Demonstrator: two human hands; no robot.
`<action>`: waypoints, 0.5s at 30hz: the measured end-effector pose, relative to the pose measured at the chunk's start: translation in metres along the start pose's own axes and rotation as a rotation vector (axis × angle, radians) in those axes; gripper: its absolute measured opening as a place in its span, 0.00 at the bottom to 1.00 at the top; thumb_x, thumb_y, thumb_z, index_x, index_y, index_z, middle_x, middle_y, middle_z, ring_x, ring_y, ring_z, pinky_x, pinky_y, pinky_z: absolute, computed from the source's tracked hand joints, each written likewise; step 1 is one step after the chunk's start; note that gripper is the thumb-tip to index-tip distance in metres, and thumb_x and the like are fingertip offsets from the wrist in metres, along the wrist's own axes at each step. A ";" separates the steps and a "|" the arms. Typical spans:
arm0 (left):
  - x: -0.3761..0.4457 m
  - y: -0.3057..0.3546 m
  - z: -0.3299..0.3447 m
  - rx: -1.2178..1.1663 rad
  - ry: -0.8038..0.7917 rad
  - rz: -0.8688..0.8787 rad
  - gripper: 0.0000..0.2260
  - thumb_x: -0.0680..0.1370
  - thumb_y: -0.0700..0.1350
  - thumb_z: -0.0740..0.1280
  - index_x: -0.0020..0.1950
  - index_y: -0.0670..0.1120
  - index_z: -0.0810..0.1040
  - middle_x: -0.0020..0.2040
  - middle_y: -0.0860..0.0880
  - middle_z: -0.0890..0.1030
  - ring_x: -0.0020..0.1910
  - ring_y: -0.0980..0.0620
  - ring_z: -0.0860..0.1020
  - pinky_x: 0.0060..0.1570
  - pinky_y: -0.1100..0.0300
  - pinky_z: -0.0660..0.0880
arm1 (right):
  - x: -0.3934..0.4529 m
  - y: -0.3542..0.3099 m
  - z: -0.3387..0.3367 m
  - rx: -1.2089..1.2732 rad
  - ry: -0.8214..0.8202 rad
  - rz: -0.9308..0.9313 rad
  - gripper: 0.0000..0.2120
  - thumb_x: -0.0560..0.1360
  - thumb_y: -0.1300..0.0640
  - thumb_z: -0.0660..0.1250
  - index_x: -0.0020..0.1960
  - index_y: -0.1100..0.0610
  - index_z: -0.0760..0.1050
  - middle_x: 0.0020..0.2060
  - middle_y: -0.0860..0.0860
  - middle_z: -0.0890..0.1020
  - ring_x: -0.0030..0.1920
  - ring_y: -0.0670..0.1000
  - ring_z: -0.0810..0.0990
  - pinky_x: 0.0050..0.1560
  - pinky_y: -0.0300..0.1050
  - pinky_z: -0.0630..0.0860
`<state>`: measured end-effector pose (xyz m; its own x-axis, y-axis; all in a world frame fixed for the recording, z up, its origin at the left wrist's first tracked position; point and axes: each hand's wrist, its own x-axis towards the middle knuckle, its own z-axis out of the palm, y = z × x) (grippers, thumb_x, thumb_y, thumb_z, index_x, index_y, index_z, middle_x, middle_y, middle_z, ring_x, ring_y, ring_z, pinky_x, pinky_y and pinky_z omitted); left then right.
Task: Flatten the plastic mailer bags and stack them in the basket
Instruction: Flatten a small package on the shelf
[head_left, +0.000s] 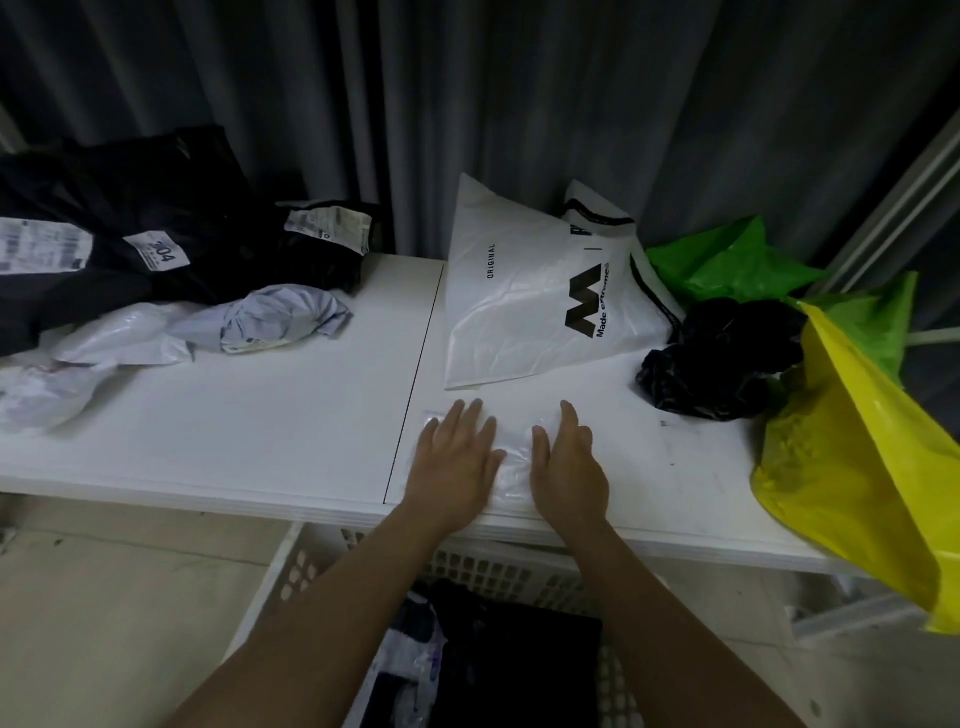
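Below the forearms, a white slatted basket sits under the counter edge with dark and pale bags already lying in it. On the counter, black mailers are heaped far left beside crumpled white ones, a flat white printed bag lies behind, and yellow, green and black bags crowd the right. Left hand and right hand press flat, fingers spread, on a clear mailer bag near the front edge.
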<state>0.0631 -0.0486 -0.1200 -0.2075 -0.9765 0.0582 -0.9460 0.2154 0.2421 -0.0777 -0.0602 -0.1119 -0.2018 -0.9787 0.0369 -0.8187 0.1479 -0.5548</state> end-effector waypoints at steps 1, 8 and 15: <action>0.001 0.002 0.003 0.028 -0.046 0.003 0.26 0.83 0.56 0.42 0.78 0.47 0.52 0.79 0.46 0.46 0.78 0.47 0.43 0.74 0.48 0.43 | -0.002 0.000 -0.001 -0.034 0.038 -0.014 0.24 0.82 0.47 0.52 0.76 0.54 0.56 0.65 0.57 0.69 0.55 0.57 0.76 0.47 0.47 0.72; 0.004 0.002 0.019 0.119 -0.085 -0.010 0.33 0.75 0.56 0.29 0.79 0.45 0.44 0.79 0.45 0.43 0.77 0.48 0.40 0.73 0.50 0.37 | -0.003 0.003 0.014 -0.286 -0.031 -0.574 0.28 0.78 0.50 0.44 0.73 0.58 0.64 0.73 0.57 0.66 0.74 0.58 0.61 0.73 0.55 0.53; 0.005 -0.006 0.019 0.211 -0.085 0.077 0.32 0.76 0.55 0.30 0.78 0.44 0.44 0.79 0.44 0.43 0.77 0.47 0.40 0.73 0.50 0.34 | -0.007 0.016 0.031 -0.315 -0.194 -0.442 0.38 0.72 0.42 0.27 0.78 0.52 0.48 0.78 0.52 0.47 0.77 0.52 0.42 0.72 0.48 0.34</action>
<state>0.0633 -0.0550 -0.1401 -0.2928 -0.9561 -0.0150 -0.9558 0.2922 0.0319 -0.0731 -0.0551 -0.1469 0.2743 -0.9608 0.0391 -0.9293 -0.2753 -0.2462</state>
